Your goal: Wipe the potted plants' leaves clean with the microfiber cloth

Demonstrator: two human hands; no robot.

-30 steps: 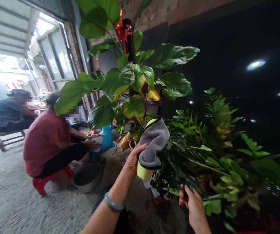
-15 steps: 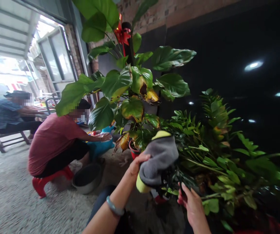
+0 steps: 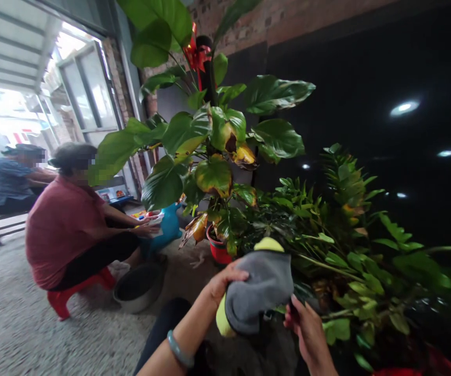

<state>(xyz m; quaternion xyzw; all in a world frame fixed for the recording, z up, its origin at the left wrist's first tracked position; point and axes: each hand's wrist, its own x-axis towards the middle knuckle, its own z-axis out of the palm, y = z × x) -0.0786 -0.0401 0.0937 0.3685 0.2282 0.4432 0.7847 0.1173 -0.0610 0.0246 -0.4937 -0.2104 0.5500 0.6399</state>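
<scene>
My left hand [image 3: 227, 282] is closed on a cloth [image 3: 262, 284], grey on one face with yellow showing along its edges. The cloth is bunched and hangs low in front of the plants. Close by its right edge, my right hand [image 3: 307, 331] has thumb and fingers pinched together on something dark and slim that I cannot make out. Behind the cloth stands a big-leaved plant [image 3: 213, 175], some leaves yellow and brown, in a red pot [image 3: 218, 250]. Bushy green foliage [image 3: 350, 266] spreads to the right of my right hand.
A person in a red shirt [image 3: 62, 224] sits on a red stool [image 3: 58, 305], a grey basin [image 3: 139, 292] beside them. Another person in blue [image 3: 3, 180] sits farther left. A blue object [image 3: 170, 224] stands near the red pot. A dark glossy wall [image 3: 366, 78] rises behind.
The cloth has moved down and slightly right with my left hand, coming nearer my right hand. The person in red has shifted upright and left, drawing their hands back from the blue object.
</scene>
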